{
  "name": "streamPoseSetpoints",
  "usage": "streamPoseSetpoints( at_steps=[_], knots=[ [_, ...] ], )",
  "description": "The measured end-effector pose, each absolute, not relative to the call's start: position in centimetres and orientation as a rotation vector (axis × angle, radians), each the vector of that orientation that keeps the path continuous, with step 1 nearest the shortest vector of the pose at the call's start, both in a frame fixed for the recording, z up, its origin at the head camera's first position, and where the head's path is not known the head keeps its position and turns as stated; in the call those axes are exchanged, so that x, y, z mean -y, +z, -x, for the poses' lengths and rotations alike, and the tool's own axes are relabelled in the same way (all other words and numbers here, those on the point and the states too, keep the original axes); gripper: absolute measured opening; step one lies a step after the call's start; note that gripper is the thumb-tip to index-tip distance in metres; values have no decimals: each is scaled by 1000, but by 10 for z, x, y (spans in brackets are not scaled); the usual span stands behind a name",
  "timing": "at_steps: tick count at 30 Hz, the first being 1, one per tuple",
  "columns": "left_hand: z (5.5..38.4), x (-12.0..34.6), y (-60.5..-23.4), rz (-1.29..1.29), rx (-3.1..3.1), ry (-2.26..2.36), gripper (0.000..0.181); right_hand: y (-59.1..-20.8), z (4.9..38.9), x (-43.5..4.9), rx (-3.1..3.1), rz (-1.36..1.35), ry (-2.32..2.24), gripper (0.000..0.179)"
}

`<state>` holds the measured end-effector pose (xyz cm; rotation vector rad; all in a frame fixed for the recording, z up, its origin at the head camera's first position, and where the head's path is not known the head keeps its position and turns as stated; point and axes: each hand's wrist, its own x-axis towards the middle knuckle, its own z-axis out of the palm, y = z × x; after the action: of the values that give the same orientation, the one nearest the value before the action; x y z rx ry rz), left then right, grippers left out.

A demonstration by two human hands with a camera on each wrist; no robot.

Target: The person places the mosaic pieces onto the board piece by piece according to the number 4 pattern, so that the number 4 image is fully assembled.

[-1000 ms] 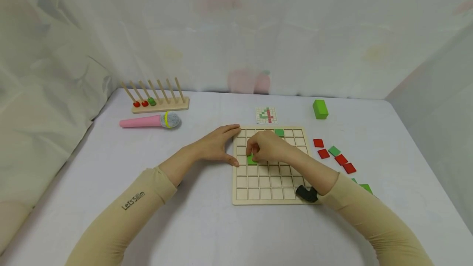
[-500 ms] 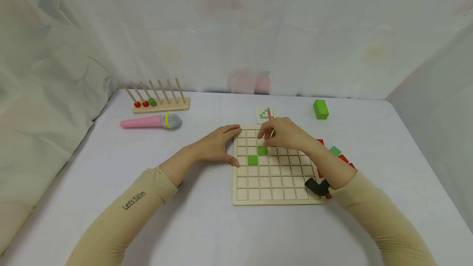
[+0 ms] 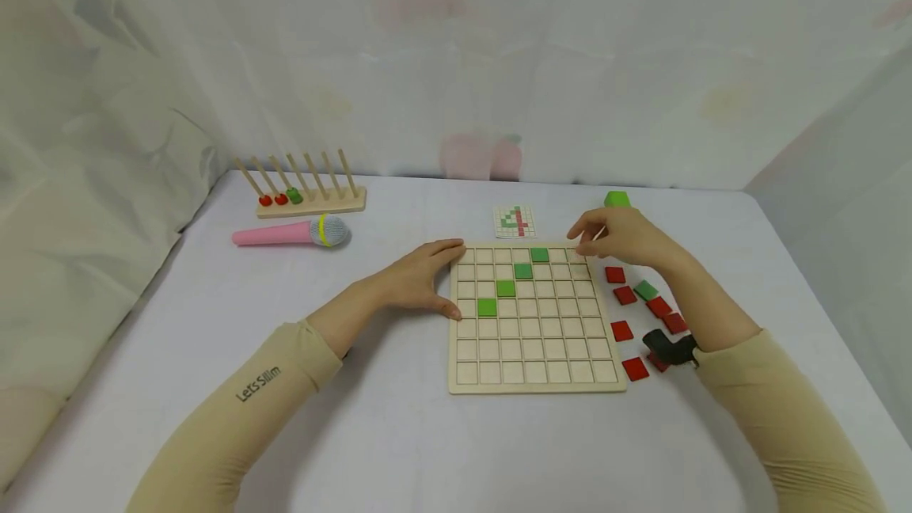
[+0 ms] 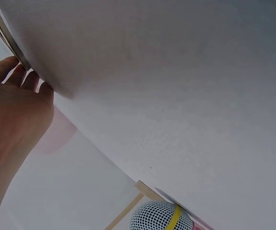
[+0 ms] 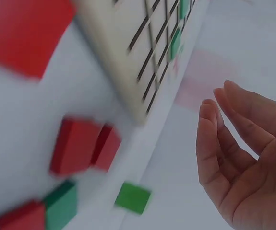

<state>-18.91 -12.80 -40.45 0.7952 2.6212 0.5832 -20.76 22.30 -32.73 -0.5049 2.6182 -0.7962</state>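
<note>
A square wooden grid board (image 3: pixel 510 351) lies on the white table, with several green tiles (image 3: pixel 505 288) in its cells in a diagonal line. My left hand (image 3: pixel 420 279) rests at the board's left side, thumb and fingers spread along the edge; the left wrist view shows its fingertips against the board's rim (image 4: pixel 8 36). Over the far right corner of the board hovers my right hand (image 3: pixel 621 237), its fingers loosely bent. Nothing sits between those fingers in the right wrist view, where the hand (image 5: pixel 253 158) shows palm side. Right of the board lie several red tiles (image 3: pixel 622 331) and one green tile (image 3: pixel 646 290).
Behind the board lies a small pattern card (image 3: pixel 514 222). A green block (image 3: pixel 617 199) stands at the back right, partly hidden by my right hand. To the left are a pink toy microphone (image 3: pixel 274 234) and a wooden peg stand (image 3: pixel 309 204) with red and green beads.
My right hand has risen from the board's green tiles and moved right to its far right corner, uncovering the diagonal line of green tiles. My left hand has stayed in place.
</note>
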Motion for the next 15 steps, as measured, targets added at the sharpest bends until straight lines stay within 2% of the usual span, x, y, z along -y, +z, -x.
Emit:
streamPoseSetpoints(
  at_steps=[8, 15],
  knots=[
    [189, 127, -404, -820, -2625, 579, 120, -340, 210, -275, -2575, 430, -752, 32],
    [189, 127, -404, -800, -2626, 575, 119, -355, 212, -311, -2532, 398, -691, 28]
  ],
)
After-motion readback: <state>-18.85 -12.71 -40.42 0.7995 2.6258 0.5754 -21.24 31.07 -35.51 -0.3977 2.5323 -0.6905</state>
